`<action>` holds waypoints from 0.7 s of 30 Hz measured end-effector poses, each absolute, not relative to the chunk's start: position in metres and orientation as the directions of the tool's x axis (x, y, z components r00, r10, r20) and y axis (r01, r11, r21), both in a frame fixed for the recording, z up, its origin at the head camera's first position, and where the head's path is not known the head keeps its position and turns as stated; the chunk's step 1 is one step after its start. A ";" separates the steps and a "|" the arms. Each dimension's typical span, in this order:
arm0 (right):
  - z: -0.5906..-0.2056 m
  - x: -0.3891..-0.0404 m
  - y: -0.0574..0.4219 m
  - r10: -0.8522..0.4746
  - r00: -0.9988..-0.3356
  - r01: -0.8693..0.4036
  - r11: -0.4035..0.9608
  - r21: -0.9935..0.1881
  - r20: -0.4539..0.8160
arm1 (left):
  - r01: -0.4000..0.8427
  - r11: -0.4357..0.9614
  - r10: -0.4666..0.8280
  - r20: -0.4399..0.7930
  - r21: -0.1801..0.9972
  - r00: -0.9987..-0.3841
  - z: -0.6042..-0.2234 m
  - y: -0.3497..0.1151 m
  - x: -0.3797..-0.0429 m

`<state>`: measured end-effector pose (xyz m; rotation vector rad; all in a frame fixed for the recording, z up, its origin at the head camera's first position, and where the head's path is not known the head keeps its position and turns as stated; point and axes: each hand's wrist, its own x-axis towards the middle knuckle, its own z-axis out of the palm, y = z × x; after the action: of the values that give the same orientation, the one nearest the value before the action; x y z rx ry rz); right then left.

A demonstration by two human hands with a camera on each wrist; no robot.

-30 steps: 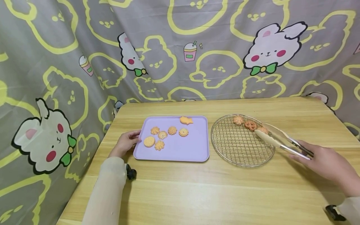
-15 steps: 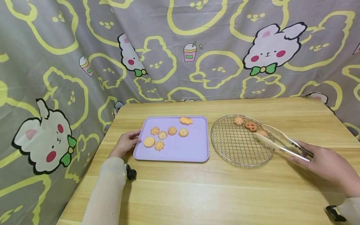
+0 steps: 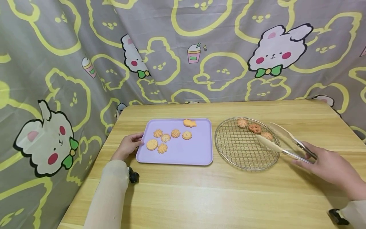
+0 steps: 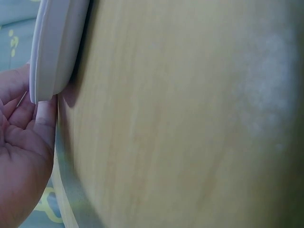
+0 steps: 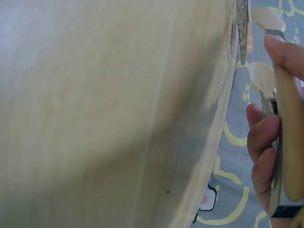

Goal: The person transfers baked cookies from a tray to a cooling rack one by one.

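My left hand (image 3: 127,147) pinches the left edge of a lilac tray (image 3: 188,156), with thumb and fingers at its rim in the left wrist view. Several cookies lie on the tray, among them a fish-shaped cookie (image 3: 189,123) and a round cookie (image 3: 152,144). In my right hand (image 3: 333,165) is a pair of tongs (image 3: 294,156), its tips spread apart over a round wire rack (image 3: 243,152). Between those tips a flower-shaped cookie (image 3: 267,136) sits on the rack, beside a pretzel-shaped cookie (image 3: 254,128) and another flower-shaped cookie (image 3: 242,122).
Tray and rack stand side by side on a wooden table (image 3: 200,197), a narrow gap between them. Behind and to the left hangs a grey patterned curtain (image 3: 166,28). Dark devices (image 3: 133,175) are worn at both wrists.
The tongs' tips have spread wider around the right-hand flower-shaped cookie, which stays on the rack. My right hand has shifted slightly. The left hand and tray have not visibly moved.
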<state>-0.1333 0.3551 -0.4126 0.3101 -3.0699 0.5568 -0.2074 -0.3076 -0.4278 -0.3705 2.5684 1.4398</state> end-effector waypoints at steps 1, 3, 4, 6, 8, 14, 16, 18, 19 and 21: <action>-0.412 -0.134 0.354 -0.190 -0.981 -0.191 0.917 -0.351 0.036 | -0.299 0.501 -0.130 -0.271 0.812 -0.954 -0.428 -0.308 -0.208; -0.411 -0.135 0.353 -0.182 -0.983 -0.177 0.916 -0.361 0.021 | -0.302 0.500 -0.132 -0.274 0.812 -0.953 -0.429 -0.308 -0.208; -0.410 -0.136 0.352 -0.180 -0.983 -0.175 0.915 -0.363 0.022 | -0.299 0.502 -0.129 -0.271 0.812 -0.954 -0.429 -0.308 -0.208; -0.409 -0.137 0.351 -0.176 -0.984 -0.171 0.913 -0.370 0.020 | -0.303 0.499 -0.131 -0.274 0.812 -0.953 -0.429 -0.308 -0.209; -0.409 -0.138 0.349 -0.173 -0.984 -0.173 0.911 -0.375 0.034 | -0.303 0.500 -0.131 -0.275 0.811 -0.953 -0.429 -0.308 -0.209; -0.405 -0.143 0.342 -0.160 -0.985 -0.174 0.903 -0.393 0.067 | -0.295 0.503 -0.126 -0.269 0.812 -0.955 -0.429 -0.308 -0.208; -0.404 -0.146 0.339 -0.156 -0.986 -0.168 0.903 -0.395 0.065 | -0.291 0.506 -0.123 -0.266 0.812 -0.956 -0.429 -0.308 -0.208; -0.402 -0.148 0.336 -0.154 -0.986 -0.167 0.903 -0.396 0.066 | -0.292 0.504 -0.125 -0.266 0.813 -0.956 -0.429 -0.308 -0.209; -0.402 -0.150 0.334 -0.154 -0.986 -0.168 0.902 -0.397 0.068 | -0.293 0.504 -0.125 -0.267 0.812 -0.955 -0.429 -0.307 -0.209; -0.401 -0.152 0.330 -0.153 -0.985 -0.173 0.899 -0.402 0.080 | -0.299 0.501 -0.129 -0.272 0.812 -0.954 -0.429 -0.307 -0.209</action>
<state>-0.1520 0.3305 -0.4007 0.2590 -3.0165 0.6452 -0.2090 -0.3074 -0.4292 -0.3693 2.5659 1.4398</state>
